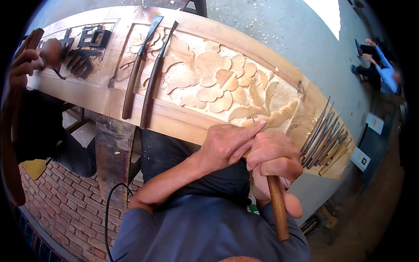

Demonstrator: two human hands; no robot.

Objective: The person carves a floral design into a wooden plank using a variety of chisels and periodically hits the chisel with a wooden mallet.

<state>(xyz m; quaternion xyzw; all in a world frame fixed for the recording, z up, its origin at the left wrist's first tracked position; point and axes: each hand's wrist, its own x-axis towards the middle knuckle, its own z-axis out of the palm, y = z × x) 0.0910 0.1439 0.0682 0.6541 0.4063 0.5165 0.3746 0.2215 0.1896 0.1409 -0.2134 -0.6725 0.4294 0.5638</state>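
Note:
My right hand (pixel 276 158) is wrapped round the wooden handle of a carving chisel (pixel 279 214), whose butt end points back toward me. My left hand (pixel 228 146) lies against the right one, its index finger stretched along the tool and its other fingers curled at the shank. Most of the blade is hidden by my fingers; a thin bit of metal shows just beyond them. It meets the near edge of a pale wooden panel (pixel 192 126), beside a carved leaf. Petals and leaves in relief form a large carved flower (pixel 220 81) beyond my hands.
Two long chisels, one broad-bladed (pixel 134 78) and one narrower (pixel 153 83), lie across the panel. Several carving tools (pixel 325 139) sit bunched at its right end. At left, another person's hand (pixel 26 63) works near dark carved characters (pixel 83 52). Another person (pixel 379 61) sits far right.

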